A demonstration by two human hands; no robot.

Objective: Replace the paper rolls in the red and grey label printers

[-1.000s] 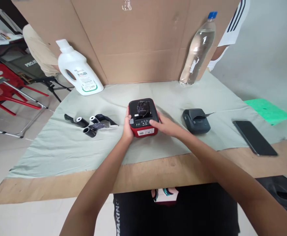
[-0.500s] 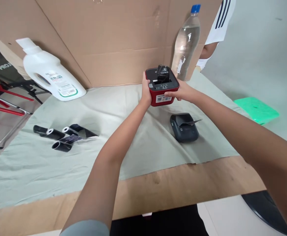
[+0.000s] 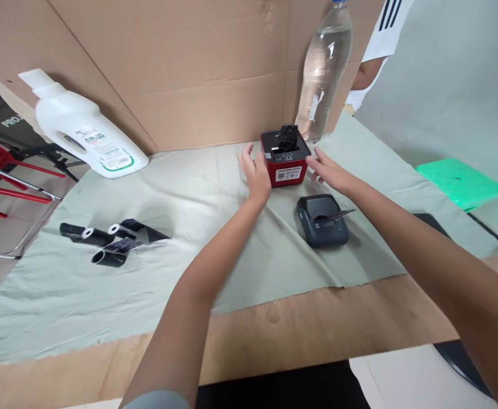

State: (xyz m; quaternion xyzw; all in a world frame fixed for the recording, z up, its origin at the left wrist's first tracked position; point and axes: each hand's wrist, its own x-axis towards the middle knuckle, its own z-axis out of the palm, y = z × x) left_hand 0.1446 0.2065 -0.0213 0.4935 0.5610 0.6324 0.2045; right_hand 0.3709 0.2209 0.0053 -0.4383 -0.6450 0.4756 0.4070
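Red printer now rests, lowered, on the worktop; left hand and right hand, grip apart, suggest finished placement.

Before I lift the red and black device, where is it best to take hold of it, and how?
Probably best by its left and right sides, left hand and right hand coming from the front: the device is boxy and upright, its label facing you. Avoid the top, where black film sticks up; the clear bottle stands behind its right side.

Makeshift workroom: cardboard screen, cloth-covered table.
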